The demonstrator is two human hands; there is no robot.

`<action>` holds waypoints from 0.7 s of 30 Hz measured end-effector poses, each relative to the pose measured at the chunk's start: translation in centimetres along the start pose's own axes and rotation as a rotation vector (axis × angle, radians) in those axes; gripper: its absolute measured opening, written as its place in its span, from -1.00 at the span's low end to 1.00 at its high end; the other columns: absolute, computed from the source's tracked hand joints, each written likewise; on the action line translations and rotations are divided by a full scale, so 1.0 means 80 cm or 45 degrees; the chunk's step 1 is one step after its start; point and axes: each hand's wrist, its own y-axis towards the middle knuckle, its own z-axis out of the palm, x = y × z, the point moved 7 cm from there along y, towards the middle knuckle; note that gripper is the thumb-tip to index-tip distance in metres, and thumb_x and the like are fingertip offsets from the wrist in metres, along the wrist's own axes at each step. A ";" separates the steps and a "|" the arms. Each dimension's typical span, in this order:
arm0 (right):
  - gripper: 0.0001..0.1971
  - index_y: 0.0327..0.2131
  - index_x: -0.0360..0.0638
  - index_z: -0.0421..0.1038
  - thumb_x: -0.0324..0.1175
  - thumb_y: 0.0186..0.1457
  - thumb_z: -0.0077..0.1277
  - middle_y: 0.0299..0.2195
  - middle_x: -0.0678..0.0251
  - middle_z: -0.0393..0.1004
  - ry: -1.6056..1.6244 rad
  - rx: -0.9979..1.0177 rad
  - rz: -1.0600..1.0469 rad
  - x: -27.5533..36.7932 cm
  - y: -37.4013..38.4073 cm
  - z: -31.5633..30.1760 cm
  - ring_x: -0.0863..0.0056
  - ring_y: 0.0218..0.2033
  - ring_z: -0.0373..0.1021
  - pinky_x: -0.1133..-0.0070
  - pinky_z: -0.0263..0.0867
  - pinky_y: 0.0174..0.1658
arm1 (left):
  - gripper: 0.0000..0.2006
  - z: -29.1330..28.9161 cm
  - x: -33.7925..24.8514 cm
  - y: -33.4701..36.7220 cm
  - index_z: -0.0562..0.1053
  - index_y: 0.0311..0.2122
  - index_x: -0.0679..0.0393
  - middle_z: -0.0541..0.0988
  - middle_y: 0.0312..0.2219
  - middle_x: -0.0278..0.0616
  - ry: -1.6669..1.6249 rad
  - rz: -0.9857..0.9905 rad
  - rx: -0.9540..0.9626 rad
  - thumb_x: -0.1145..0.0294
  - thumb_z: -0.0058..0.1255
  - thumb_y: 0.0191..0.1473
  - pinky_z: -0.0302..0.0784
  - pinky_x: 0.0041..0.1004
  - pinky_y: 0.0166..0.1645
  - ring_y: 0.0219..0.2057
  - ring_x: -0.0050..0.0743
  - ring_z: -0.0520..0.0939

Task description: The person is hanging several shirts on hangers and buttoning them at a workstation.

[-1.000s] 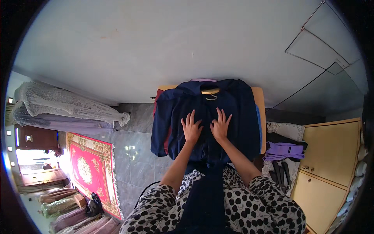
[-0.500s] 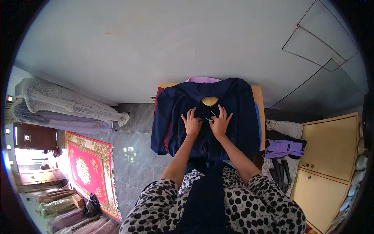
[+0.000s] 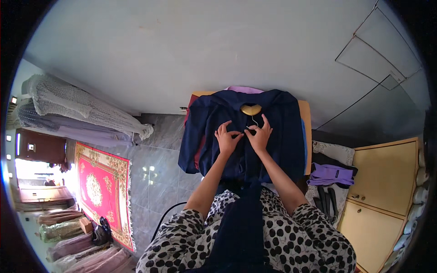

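A navy long-sleeved garment (image 3: 284, 132) lies spread over a table, its collar at the far side. A gold-coloured piece (image 3: 251, 109) shows in its neck opening, and a thin pale curved wire or cord (image 3: 253, 120) runs from it toward me. My left hand (image 3: 227, 139) rests on the front of the garment, thumb and index finger pinched near its middle line. Just to its right, my right hand (image 3: 259, 136) makes a matching pinch, other fingers raised. The fingertips almost meet over the dark cloth; any small fastening between them is too small to make out.
The table's wooden edge (image 3: 306, 118) shows at the right. Beyond it are a folded purple cloth (image 3: 333, 174) and a pale wooden cabinet (image 3: 387, 177). A grey wall (image 3: 195, 50) rises behind. Leftward are hanging lace gowns (image 3: 82, 109) and a red rug (image 3: 104, 182).
My fingers have drawn from a looser spread into pinches, and the two hands' fingertips have come closer together. The view has shifted slightly; the garment stays in place.
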 end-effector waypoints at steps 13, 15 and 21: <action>-0.90 -0.36 0.08 0.66 -0.31 -0.03 0.25 0.28 0.28 0.04 -0.060 0.150 -0.312 0.008 0.002 -0.006 0.20 0.30 0.01 -0.17 -0.19 0.25 | -0.84 -0.004 -0.027 0.003 0.68 -0.39 -0.22 0.19 0.26 -0.40 0.228 0.100 0.126 0.07 0.27 -0.13 -0.30 0.36 0.27 0.34 -0.16 0.02; -0.90 -0.36 0.08 0.66 -0.31 -0.02 0.25 0.28 0.28 0.04 -0.069 0.185 -0.310 0.006 0.003 -0.005 0.20 0.30 0.01 -0.16 -0.19 0.26 | -0.84 -0.006 -0.030 0.004 0.68 -0.38 -0.23 0.15 0.28 -0.42 0.248 0.129 0.112 0.06 0.26 -0.12 -0.33 0.39 0.26 0.36 -0.16 -0.02; -0.88 -0.35 0.11 0.67 -0.30 -0.03 0.26 0.29 0.32 0.03 0.026 0.198 -0.305 0.003 0.007 -0.008 0.21 0.30 0.01 -0.15 -0.24 0.28 | -0.83 -0.006 -0.030 0.007 0.68 -0.36 -0.26 0.12 0.30 -0.49 0.260 0.074 0.171 0.04 0.25 -0.11 -0.35 0.47 0.23 0.37 -0.19 -0.07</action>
